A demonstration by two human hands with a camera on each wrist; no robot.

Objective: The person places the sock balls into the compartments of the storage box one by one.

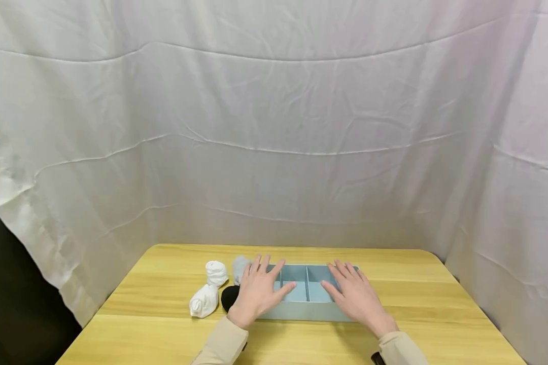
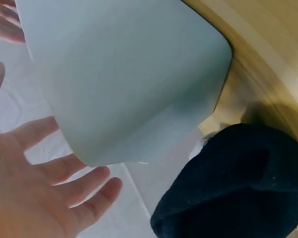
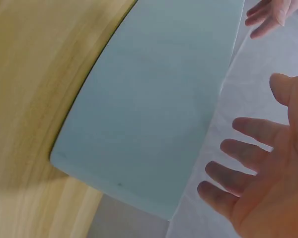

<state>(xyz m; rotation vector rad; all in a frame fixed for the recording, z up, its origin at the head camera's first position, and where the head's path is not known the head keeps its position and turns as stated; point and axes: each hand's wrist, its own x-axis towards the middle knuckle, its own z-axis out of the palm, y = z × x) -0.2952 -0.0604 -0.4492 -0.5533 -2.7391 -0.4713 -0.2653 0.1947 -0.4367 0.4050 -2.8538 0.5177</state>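
Observation:
A light blue box (image 1: 308, 311) with thin dividers sits on the wooden table, its visible compartments bare. My left hand (image 1: 258, 293) is spread over the box's left end, fingers straight, holding nothing. Over the right end, my right hand (image 1: 358, 299) is likewise spread with straight fingers and nothing in it. Just left of the left hand lies a black cloth bundle (image 1: 230, 297), partly hidden by that hand; it looms large in the left wrist view (image 2: 238, 183). A grey cloth bundle (image 1: 240, 267) is behind it. Two white cloth bundles (image 1: 204, 301) lie farther left.
The wooden table (image 1: 438, 324) has rounded back corners. Pale curtains (image 1: 301, 177) hang behind it and along both sides. A dark shape (image 1: 18, 289) stands at the left edge of the head view.

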